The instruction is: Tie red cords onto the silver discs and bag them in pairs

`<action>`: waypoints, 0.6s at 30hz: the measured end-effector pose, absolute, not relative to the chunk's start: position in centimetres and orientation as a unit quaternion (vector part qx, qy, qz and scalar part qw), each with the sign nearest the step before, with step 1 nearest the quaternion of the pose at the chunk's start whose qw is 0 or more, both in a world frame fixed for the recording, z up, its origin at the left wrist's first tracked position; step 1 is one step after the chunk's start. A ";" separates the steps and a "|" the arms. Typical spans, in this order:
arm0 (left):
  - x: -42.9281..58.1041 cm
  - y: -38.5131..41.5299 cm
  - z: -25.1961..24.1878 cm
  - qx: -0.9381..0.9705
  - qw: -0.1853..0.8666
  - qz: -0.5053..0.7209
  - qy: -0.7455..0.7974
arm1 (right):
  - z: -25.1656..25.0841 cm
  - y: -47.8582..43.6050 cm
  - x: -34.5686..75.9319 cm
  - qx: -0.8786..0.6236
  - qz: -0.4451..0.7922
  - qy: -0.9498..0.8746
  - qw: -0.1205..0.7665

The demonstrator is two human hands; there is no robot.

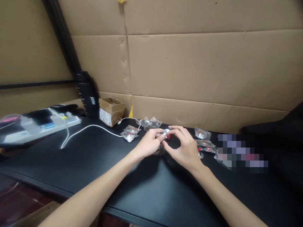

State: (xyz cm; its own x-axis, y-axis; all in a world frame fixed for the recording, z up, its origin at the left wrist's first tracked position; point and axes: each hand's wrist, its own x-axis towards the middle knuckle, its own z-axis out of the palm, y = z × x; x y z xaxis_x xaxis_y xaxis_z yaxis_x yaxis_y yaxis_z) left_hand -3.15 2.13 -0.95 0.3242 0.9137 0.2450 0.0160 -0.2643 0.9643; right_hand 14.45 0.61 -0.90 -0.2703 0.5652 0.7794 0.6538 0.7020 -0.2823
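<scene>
Hands (149,144) (185,148) together grasping 1 shiny disc (165,131); some clear bags (132,129) hold silvery pieces (200,135); cardboard box (113,112) open-topped.

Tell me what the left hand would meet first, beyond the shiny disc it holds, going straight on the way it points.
Past the shiny disc, the left hand would likely meet the right hand first, its fingers curved close ahead; exact depth is unclear.
</scene>
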 end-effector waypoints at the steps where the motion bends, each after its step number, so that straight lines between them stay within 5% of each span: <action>1: -3.2 2.2 -1.1 0.655 0.484 0.455 0.360 | -0.9 0.7 14.6 -0.375 -0.043 -0.801 0.465; 18: -3.7 2.7 -1.1 0.669 0.495 0.420 0.361 | -1.8 2.0 15.7 -0.302 0.036 -0.816 0.492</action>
